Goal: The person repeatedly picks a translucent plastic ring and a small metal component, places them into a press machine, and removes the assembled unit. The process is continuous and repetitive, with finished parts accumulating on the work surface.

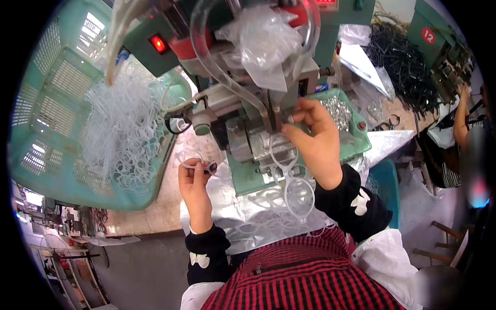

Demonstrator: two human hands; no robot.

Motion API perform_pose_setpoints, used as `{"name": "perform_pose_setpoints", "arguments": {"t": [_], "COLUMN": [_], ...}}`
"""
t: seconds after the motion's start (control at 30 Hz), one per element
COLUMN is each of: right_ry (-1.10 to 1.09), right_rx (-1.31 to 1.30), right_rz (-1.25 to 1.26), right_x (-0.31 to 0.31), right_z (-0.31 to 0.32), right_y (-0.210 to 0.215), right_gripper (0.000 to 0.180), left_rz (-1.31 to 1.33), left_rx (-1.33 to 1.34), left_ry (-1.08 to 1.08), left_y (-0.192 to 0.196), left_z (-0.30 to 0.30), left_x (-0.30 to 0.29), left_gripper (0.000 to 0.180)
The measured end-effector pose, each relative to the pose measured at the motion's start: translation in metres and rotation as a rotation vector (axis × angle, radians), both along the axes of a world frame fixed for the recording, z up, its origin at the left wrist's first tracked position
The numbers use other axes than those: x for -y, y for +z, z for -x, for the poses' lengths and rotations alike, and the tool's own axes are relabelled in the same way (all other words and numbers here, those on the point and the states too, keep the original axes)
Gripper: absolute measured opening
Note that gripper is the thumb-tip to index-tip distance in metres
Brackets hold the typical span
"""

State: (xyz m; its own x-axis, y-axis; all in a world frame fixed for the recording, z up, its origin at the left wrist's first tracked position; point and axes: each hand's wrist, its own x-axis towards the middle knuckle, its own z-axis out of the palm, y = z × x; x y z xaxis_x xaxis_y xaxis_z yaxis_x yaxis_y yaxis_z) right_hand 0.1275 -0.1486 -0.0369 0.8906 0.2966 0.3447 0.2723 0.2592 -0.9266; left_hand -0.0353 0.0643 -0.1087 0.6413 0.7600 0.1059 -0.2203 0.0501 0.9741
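My left hand (195,188) is closed in a pinch on a clear glasses frame (185,153), left of a green bench machine; a small dark spot shows by the fingertips. My right hand (318,142) reaches in at the machine's working head (271,116), thumb and forefinger drawn together beside its narrow dark tip. Whatever lies between those fingers is too small to make out. Below the tip, a clear glasses front (299,199) slants down toward me, one rim above the other. More clear frames (253,225) lie on the silvery sheet over my lap edge.
A large green basket (150,199) at left holds many clear plastic pieces. Right of the machine, a green tray (361,139) holds small shiny metal parts. Dark strips (398,62) are piled behind it. A blue bin (390,181) stands lower right. Another person's arm (461,116) shows at far right.
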Motion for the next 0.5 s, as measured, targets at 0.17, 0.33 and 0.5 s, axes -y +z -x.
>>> {"name": "perform_pose_setpoints", "arguments": {"t": [0.17, 0.33, 0.5], "right_ry": [0.056, 0.202, 0.184], "right_rx": [-0.126, -0.329, -0.218], "right_rz": [-0.037, -0.229, -0.117], "right_x": [0.002, -0.004, 0.009], "right_z": [0.011, 0.021, 0.035], "right_y": [-0.004, 0.016, 0.030], "right_gripper": [0.045, 0.047, 0.048], "left_rz": [-0.033, -0.524, -0.857], "left_rx": [0.152, 0.503, 0.535], "left_ry": [0.124, -0.051, -0.107], "left_y": [0.022, 0.139, 0.143], "left_z": [-0.003, -0.019, -0.044], "left_x": [-0.001, 0.044, 0.044], "left_gripper": [0.011, 0.012, 0.015]}}
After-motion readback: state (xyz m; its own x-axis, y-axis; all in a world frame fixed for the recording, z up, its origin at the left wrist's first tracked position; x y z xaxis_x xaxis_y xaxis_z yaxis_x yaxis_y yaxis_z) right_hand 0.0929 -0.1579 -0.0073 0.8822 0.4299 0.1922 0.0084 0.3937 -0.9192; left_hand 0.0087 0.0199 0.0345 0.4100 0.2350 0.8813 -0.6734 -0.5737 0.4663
